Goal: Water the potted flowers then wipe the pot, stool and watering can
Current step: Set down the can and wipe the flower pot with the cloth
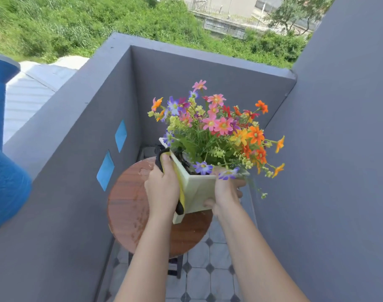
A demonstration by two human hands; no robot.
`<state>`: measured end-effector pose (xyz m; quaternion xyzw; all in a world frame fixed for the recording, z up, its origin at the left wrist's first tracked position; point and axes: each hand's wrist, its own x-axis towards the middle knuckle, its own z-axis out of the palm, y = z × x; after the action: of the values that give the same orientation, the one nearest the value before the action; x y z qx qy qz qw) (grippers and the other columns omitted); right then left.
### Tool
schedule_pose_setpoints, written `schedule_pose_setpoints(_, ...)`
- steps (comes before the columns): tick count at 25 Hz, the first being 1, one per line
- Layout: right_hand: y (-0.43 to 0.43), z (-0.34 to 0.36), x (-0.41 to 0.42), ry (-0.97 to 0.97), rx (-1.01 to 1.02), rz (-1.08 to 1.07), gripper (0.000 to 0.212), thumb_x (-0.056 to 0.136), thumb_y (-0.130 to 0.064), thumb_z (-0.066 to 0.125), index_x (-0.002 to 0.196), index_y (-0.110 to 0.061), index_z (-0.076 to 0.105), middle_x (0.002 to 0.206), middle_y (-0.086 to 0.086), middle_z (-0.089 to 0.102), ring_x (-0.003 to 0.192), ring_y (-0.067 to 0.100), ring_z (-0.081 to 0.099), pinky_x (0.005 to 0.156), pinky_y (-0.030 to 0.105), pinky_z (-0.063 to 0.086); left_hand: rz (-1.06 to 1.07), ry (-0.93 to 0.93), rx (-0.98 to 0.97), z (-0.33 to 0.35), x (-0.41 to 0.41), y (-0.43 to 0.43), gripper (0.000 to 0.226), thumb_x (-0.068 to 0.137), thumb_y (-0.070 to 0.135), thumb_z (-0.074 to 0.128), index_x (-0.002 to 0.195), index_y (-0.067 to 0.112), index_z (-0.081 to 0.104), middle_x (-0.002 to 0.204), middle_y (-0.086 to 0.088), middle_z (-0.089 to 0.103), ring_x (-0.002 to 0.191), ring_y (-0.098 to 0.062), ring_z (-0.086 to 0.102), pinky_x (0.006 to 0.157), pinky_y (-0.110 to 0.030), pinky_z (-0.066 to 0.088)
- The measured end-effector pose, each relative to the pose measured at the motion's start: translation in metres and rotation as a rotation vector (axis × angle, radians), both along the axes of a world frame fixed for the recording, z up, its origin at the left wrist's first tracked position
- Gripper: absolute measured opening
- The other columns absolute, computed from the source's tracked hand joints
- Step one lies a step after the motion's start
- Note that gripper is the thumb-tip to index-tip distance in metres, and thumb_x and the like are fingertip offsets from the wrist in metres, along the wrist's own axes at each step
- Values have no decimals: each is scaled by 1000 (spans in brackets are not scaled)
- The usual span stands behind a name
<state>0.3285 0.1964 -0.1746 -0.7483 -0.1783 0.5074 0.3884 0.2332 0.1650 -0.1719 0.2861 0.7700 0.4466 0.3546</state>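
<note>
Bright daylight, really saturated colours. The sunlit green hillside (77,25) at the top is nearly blown out, while the grey painted balcony walls (186,88) sit in flat even shade with no hard shadows. Wide-angle lens bends the wall edges outward. The big blue object (5,184) at the left edge is smeared and out of focus, can't really tell what it is.

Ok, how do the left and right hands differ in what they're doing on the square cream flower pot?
The left hand presses a yellow-and-black cloth against the square cream flower pot's left face; the right hand grips the pot's right side bare. The left hand's thumb reaches the rim; the right hand sits lower, under the blooms. Both touch the pot above the round wooden stool.
</note>
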Motion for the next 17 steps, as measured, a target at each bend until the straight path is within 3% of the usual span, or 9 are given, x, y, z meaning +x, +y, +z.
schedule_pose_setpoints(2,-2,-1,5,4,-6,7,67,89,-26,54,143,-7,20,133,13,30,110,29,33,79,43,51,-14,-68,-56,-17,-2,-2,52,100,42,26,132,12,53,133,-22,54,125,-37,41,98,-39,31)
schedule_pose_setpoints(5,-2,1,7,-4,8,24,51,88,-27,52,130,-11,29,126,11,31,97,28,34,86,51,52,37,-42,45,-20,11,-20,46,99,42,31,123,15,58,110,-17,64,108,-34,48,84,-38,34)
schedule_pose_setpoints(7,0,-1,8,6,3,20,44,89,-29,50,125,-13,30,127,12,33,95,31,40,73,46,54,88,-37,165,-9,20,-22,40,99,38,34,117,14,60,92,-9,65,96,-31,49,77,-35,33)
schedule_pose_setpoints(10,1,2,7,119,48,19,56,76,-37,47,127,-15,39,133,13,42,96,31,50,53,32,46,143,-69,264,4,13,-3,30,100,36,35,98,20,60,74,10,55,89,-22,46,79,-33,33)
schedule_pose_setpoints(13,10,3,13,169,102,7,83,50,-44,38,130,-19,45,133,13,47,109,34,54,44,34,51,118,15,277,4,-3,21,37,101,37,32,113,17,60,89,4,54,93,-19,43,80,-32,30)
schedule_pose_setpoints(17,21,17,24,182,133,-18,85,51,-46,37,131,-17,44,128,14,46,117,36,52,49,40,53,118,132,276,-16,-11,36,41,100,37,32,119,11,58,104,-9,63,107,-31,52,73,-27,26)
